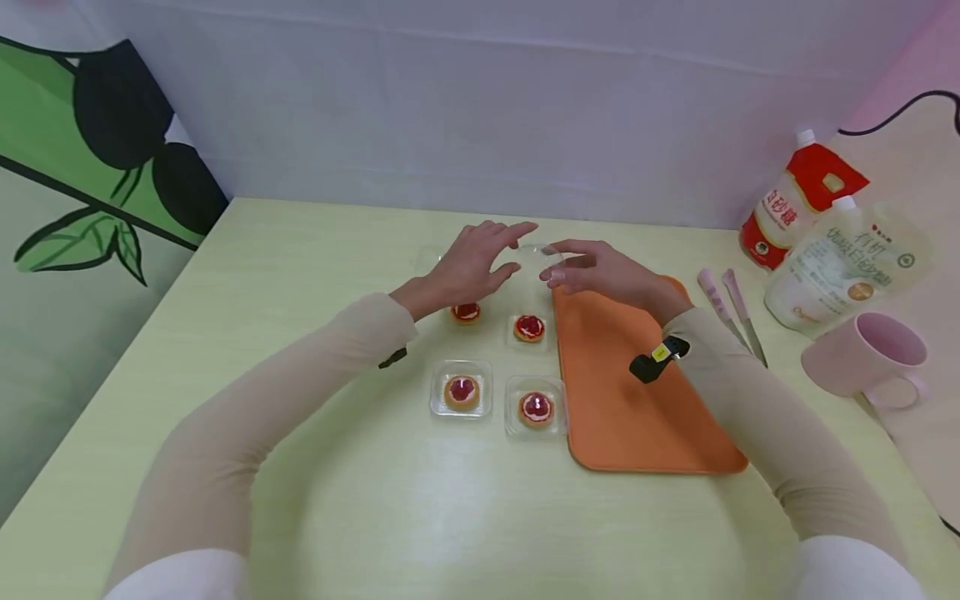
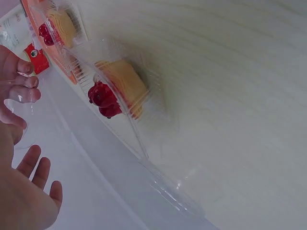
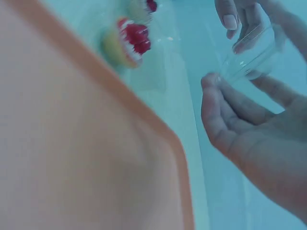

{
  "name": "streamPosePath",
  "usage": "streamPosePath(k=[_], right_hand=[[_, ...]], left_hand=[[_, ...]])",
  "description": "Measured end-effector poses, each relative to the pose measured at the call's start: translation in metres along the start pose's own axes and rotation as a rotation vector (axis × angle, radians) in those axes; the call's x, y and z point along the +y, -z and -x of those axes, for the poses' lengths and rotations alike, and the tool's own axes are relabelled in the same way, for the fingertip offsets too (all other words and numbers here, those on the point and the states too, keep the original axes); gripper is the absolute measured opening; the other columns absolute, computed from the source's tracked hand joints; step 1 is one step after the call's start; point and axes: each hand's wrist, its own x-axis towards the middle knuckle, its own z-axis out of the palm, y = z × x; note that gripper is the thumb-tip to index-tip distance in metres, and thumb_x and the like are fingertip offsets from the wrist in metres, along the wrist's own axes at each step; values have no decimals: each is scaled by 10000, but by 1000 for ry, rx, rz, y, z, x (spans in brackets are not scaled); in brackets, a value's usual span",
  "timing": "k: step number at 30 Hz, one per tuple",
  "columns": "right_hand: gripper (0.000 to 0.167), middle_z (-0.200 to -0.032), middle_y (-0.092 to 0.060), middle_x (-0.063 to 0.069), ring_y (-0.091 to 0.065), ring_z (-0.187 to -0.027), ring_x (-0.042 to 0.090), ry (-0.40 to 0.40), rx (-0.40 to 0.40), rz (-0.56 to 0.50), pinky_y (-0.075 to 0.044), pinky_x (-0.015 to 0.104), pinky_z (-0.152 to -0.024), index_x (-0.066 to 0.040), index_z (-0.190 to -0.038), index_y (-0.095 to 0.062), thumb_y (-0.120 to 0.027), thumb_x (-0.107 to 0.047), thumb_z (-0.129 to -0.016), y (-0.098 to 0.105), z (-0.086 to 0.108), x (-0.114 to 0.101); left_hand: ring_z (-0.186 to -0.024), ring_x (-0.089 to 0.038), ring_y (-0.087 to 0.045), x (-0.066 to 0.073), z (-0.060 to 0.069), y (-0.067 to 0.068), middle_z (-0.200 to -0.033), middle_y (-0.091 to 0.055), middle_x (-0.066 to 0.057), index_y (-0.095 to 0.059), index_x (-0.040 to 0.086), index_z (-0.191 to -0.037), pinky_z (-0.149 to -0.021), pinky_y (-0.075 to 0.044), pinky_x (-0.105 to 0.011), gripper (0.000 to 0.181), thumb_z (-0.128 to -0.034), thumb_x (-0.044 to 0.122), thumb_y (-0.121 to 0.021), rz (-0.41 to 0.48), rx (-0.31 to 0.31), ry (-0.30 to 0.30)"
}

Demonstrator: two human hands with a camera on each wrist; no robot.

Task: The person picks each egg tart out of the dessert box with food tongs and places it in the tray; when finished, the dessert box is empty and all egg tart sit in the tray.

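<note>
Before you spreads a pale, yellowish-green table with a faint wood grain (image 1: 375, 517), and behind it rises a smooth, pale lilac sheet (image 1: 450, 108). To the right of the table's middle lies a flat orange tray with rounded corners (image 1: 637, 425), your right forearm passing above it. At the far right stand a whitish plastic pouch with green lettering (image 1: 832, 267) and, behind it, a red-and-white plastic pouch with a white cap (image 1: 780, 212). A pale pink mug (image 1: 847, 358) sits nearer you, its handle toward your right.

Your left hand (image 1: 468, 264) hangs above the far end of the table, fingers loose and extended, gripping nothing; you cannot tell from these views whether they touch the lid beside them. Your right hand (image 1: 600, 271) pinches the edge of that thin, clear plastic lid (image 1: 536, 260) between thumb and fingers, holding it raised between both hands.

Below, just left of the tray, four small, clear plastic boxes (image 1: 435, 398) form two rows, the far-left one partly hidden by your left hand. Two slim knives with pink handles (image 1: 716, 293) lie near the pouches. Each box holds a small, round, golden tart topped with glossy red (image 1: 529, 328).
</note>
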Motion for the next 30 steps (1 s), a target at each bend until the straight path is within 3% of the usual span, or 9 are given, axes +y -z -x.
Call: streamPosePath(k=[5, 12, 17, 23, 30], right_hand=[[560, -1311, -658, 172, -633, -1220, 306, 16, -43, -269, -468, 405, -1067, -32, -1535, -326, -411, -337, -1073, 3, -5, 0], [661, -1193, -727, 76, -603, -1253, 315, -74, -65, -377, -357, 494, -1154, -75, -1565, -280, -311, -504, -1062, 1, -15, -6], [694, -1138, -737, 66, -656, -1157, 275, -132, -38, -386, -394, 479, -1127, -94, -1563, -293, -288, -560, -1049, 0, -21, -8], [660, -1184, -721, 144, -735, -968, 185, -158, 18, -346, -532, 384, -985, -84, -1553, -317, -273, -522, -1061, 1, -25, -10], [525, -1170, -716, 156, -738, -943, 192, -145, 111, -297, -539, 392, -972, -165, -1565, -310, -452, -250, -1067, 4, -30, -7]], left_hand=[[-1008, -304, -629, -3, -5, -1, -1070, -699, -94, -471, 140, -1470, -994, -447, -462, 532, -966, 110, -637, -27, 125, -37], [-862, -252, -637, -8, -8, -2, -935, -706, -102, -477, 116, -1476, -889, -513, -389, 512, -980, 68, -595, 44, 205, -36], [-720, -225, -606, -10, -7, -4, -842, -708, -101, -432, 134, -1512, -733, -501, -349, 551, -983, 68, -574, 82, 193, -4], [-702, -241, -615, -11, -9, -6, -847, -725, -119, -414, 156, -1525, -744, -527, -359, 571, -980, 79, -568, 87, 143, 98], [-735, -251, -625, -14, -16, -5, -885, -722, -133, -404, 188, -1532, -753, -537, -349, 592, -977, 107, -592, 143, 98, 241]])
